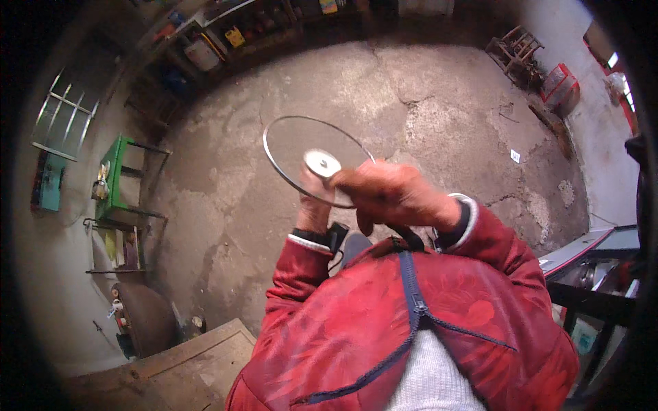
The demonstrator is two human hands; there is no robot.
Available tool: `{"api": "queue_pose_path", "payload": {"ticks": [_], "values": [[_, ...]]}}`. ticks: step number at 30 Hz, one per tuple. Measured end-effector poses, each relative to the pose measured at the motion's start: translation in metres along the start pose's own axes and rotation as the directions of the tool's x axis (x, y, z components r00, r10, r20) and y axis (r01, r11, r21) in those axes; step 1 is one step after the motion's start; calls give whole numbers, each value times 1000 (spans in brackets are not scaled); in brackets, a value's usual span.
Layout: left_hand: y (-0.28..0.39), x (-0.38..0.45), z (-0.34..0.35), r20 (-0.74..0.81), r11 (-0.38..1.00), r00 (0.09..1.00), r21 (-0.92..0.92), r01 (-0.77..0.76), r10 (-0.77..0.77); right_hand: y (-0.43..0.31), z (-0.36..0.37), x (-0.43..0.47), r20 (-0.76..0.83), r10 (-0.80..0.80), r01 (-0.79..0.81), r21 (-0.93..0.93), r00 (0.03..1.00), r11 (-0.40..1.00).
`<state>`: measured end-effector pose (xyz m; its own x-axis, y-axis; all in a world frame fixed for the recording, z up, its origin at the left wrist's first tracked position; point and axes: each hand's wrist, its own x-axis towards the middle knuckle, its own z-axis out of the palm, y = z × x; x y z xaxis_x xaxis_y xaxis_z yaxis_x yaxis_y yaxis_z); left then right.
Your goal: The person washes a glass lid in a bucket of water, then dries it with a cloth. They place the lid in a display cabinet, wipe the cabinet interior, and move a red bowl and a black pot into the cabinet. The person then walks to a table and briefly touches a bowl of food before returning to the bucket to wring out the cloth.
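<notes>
A clear round lid with a thin metal rim (265, 145), apparently a glass pot lid, is tilted in front of my red jacket (349, 318). At its centre is a white round knob or disc (321, 163) with a small metal fitting in the middle. My left hand (315, 192) is behind the lid, partly seen through it, with its fingers at the knob and mostly hidden. Across the lid's right side lies my right hand (396, 192), gripping at the rim, its fingertips close to the knob. Both hands are somewhat blurred. Beneath the right wrist hangs a black strap (408, 235).
At the left wall are a green metal stand (114, 174) and a dark rounded object (149, 318). A wooden tabletop (205, 354) lies at lower left. Upper right shows a wooden chair (515, 49); a glass-fronted case (591, 262) flanks my right. Cracked concrete floor (329, 82) spreads ahead.
</notes>
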<state>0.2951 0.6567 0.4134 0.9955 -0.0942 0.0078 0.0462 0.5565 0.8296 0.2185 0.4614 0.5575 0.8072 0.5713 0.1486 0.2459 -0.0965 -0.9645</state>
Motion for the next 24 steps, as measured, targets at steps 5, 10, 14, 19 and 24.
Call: {"api": "queue_pose_path", "payload": {"ticks": [5,10,14,19,24], "values": [[17,76,27,-144,947,978,-305,99,-149,28,-113,13,-402,-92,219,283,911,934],[15,178,29,300,959,948,-219,181,-110,-25,-192,63,-800,-52,-53,-104,597,993],[6,251,50,609,401,730,612,-681,310,-39,-190,132,-589,-62,252,247,806,936],[-4,287,82,601,738,780,445,-507,173,36,-147,234,-237,-228,158,-282,944,946],[-9,303,97,596,886,716,-17,463,-363,83,-160,257,-161,-463,227,-705,872,672]]}}
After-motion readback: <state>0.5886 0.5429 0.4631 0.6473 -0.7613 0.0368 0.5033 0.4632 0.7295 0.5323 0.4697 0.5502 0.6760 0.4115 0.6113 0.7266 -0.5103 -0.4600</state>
